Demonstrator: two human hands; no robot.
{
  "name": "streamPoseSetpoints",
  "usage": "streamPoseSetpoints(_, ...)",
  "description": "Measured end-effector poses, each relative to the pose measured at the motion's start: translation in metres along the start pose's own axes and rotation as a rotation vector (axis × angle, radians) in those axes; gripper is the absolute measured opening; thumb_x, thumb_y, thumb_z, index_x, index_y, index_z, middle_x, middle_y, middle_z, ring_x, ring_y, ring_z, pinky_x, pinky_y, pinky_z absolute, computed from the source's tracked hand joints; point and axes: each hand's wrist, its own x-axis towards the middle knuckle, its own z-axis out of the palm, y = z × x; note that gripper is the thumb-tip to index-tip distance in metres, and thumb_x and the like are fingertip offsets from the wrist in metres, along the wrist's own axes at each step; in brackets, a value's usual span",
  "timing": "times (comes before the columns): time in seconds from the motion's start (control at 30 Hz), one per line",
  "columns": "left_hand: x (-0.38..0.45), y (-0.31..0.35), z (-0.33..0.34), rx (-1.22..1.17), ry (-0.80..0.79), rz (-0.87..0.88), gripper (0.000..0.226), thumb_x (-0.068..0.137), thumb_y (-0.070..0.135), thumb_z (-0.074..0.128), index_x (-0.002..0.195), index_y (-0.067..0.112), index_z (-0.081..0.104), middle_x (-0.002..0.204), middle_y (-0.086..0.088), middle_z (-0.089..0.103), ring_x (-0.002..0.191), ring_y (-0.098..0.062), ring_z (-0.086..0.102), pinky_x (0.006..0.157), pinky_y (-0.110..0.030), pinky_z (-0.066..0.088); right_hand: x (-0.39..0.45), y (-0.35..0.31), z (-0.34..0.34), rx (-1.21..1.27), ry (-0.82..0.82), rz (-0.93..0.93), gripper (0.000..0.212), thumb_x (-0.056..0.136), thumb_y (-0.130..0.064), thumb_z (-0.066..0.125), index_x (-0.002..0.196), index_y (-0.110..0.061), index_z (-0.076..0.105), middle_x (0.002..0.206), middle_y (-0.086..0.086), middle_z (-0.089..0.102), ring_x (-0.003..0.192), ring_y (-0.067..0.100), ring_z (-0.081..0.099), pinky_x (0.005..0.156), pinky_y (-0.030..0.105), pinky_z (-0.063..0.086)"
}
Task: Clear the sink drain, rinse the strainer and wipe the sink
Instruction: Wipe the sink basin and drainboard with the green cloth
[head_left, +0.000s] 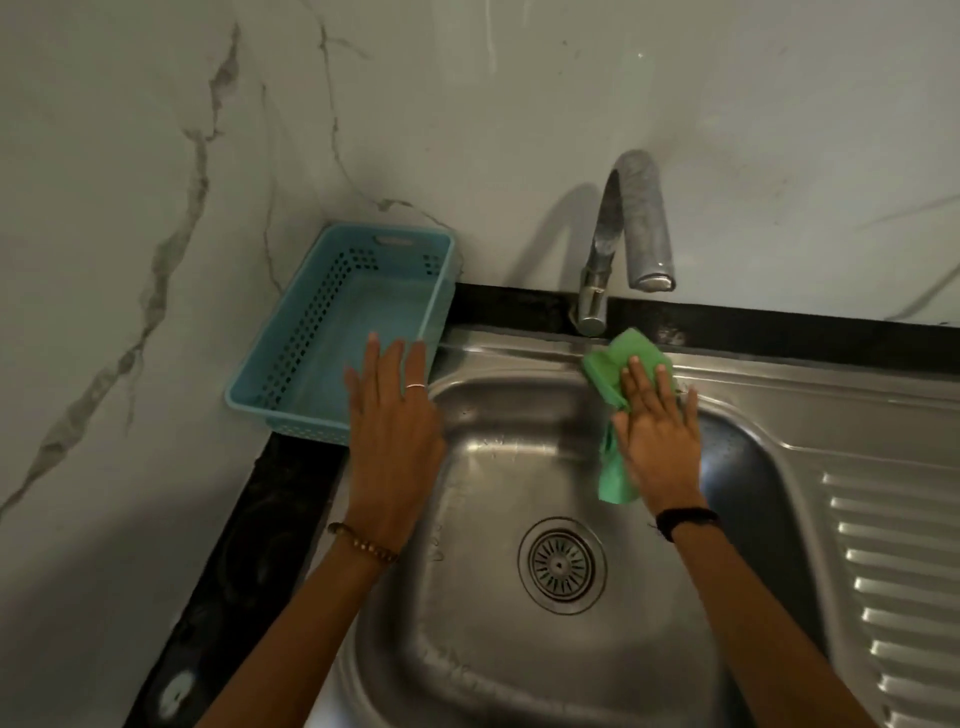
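Note:
The steel sink (498, 649) fills the lower middle of the head view, with the round strainer (562, 565) seated in its drain. My right hand (658, 436) lies flat, fingers spread, pressing a green cloth (613, 374) against the sink's back rim just below the tap. The cloth hangs down past my palm into the basin. My left hand (392, 431) rests flat and open on the sink's left rim, fingers reaching toward the blue basket, holding nothing.
A curved metal tap (631, 234) rises behind the sink. A light blue perforated basket (311, 343) stands on the counter in the back left corner. The ribbed draining board (893, 571) lies to the right. Marble walls close off the back and left.

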Motion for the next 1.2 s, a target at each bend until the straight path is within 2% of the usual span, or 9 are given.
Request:
streamPoseSetpoints(0.1, 0.008, 0.025, 0.022, -0.215, -0.084, 0.137, 0.062, 0.079, -0.004, 0.060, 0.136, -0.002, 0.036, 0.144, -0.023, 0.038, 0.137, -0.036, 0.029, 0.110, -0.049, 0.031, -0.011, 0.028, -0.007, 0.096, 0.019, 0.186, 0.053, 0.099, -0.026, 0.024, 0.147, -0.010, 0.009, 0.158, 0.009, 0.009, 0.146, 0.029, 0.002, 0.118, 0.046, -0.003)
streamPoseSetpoints(0.2, 0.015, 0.034, 0.061, -0.319, -0.308, 0.085, 0.072, 0.090, 0.010, 0.050, 0.147, 0.012, 0.005, 0.158, -0.007, 0.001, 0.144, -0.015, -0.004, 0.109, -0.018, 0.001, -0.009, 0.018, -0.005, 0.143, -0.020, 0.194, 0.055, 0.099, -0.020, 0.029, 0.146, -0.008, 0.002, 0.158, 0.014, 0.003, 0.145, 0.032, -0.005, 0.119, 0.044, -0.006)
streamPoseSetpoints(0.3, 0.026, 0.027, 0.100, -0.259, -0.387, 0.053, 0.086, 0.087, 0.009, 0.053, 0.144, 0.010, -0.011, 0.157, -0.011, -0.013, 0.142, -0.019, -0.016, 0.111, -0.026, -0.011, 0.000, -0.015, 0.003, 0.164, -0.015, 0.094, 0.056, 0.099, -0.020, 0.027, 0.142, -0.011, -0.007, 0.157, 0.014, -0.004, 0.143, 0.029, -0.014, 0.116, 0.041, -0.012)
streamPoseSetpoints(0.47, 0.035, -0.001, 0.126, -0.214, -0.427, -0.033, 0.094, 0.079, 0.008, 0.056, 0.144, 0.004, -0.012, 0.155, -0.016, -0.013, 0.142, -0.024, -0.017, 0.113, -0.033, -0.014, 0.021, -0.082, 0.019, 0.227, -0.015, -0.090, 0.061, 0.097, -0.020, 0.032, 0.145, -0.013, -0.005, 0.152, 0.004, -0.014, 0.142, 0.027, -0.016, 0.115, 0.038, -0.014)
streamPoseSetpoints(0.63, 0.034, -0.010, 0.133, -0.272, -0.343, 0.008, 0.067, 0.092, 0.026, 0.047, 0.144, 0.001, 0.014, 0.154, -0.020, 0.014, 0.144, -0.030, 0.012, 0.119, -0.039, 0.001, 0.064, -0.139, 0.019, 0.246, -0.038, -0.341, 0.056, 0.096, -0.024, 0.034, 0.147, -0.015, 0.015, 0.157, 0.006, 0.017, 0.146, 0.025, 0.008, 0.116, 0.035, -0.013)
streamPoseSetpoints(0.8, 0.032, -0.012, 0.136, -0.145, -0.347, -0.007, 0.078, 0.089, 0.024, 0.047, 0.145, 0.003, -0.004, 0.156, -0.018, -0.005, 0.145, -0.027, -0.007, 0.116, -0.034, -0.011, 0.065, -0.105, 0.020, 0.131, 0.008, -0.439, 0.058, 0.093, -0.027, 0.036, 0.147, -0.018, 0.015, 0.157, 0.002, 0.017, 0.146, 0.018, 0.013, 0.116, 0.031, -0.008)
streamPoseSetpoints(0.93, 0.032, -0.013, 0.129, -0.087, -0.372, 0.026, 0.102, 0.070, 0.015, 0.060, 0.144, 0.004, -0.010, 0.156, -0.016, -0.010, 0.145, -0.026, -0.011, 0.114, -0.031, -0.014, 0.048, -0.055, 0.014, 0.130, 0.030, -0.346, 0.064, 0.091, -0.020, 0.042, 0.146, -0.021, 0.009, 0.156, -0.002, 0.008, 0.143, 0.016, 0.000, 0.117, 0.034, -0.005)
streamPoseSetpoints(1.03, 0.032, -0.013, 0.127, -0.056, -0.386, 0.031, 0.105, 0.071, 0.018, 0.062, 0.143, 0.004, -0.012, 0.156, -0.016, -0.011, 0.144, -0.026, -0.011, 0.111, -0.029, -0.017, 0.026, 0.003, 0.004, 0.186, 0.049, -0.162, 0.066, 0.090, -0.009, 0.046, 0.143, -0.022, 0.008, 0.154, 0.001, 0.007, 0.143, 0.021, 0.002, 0.118, 0.039, 0.000)
streamPoseSetpoints(1.2, 0.034, -0.012, 0.124, -0.088, -0.449, 0.026, 0.108, 0.075, 0.026, 0.067, 0.144, 0.004, -0.014, 0.156, -0.015, -0.014, 0.144, -0.025, -0.013, 0.109, -0.026, -0.020, 0.000, 0.048, -0.015, 0.325, 0.111, 0.290, 0.053, 0.093, -0.015, 0.032, 0.141, 0.007, 0.023, 0.151, 0.025, 0.022, 0.141, 0.040, 0.021, 0.118, 0.048, 0.010)
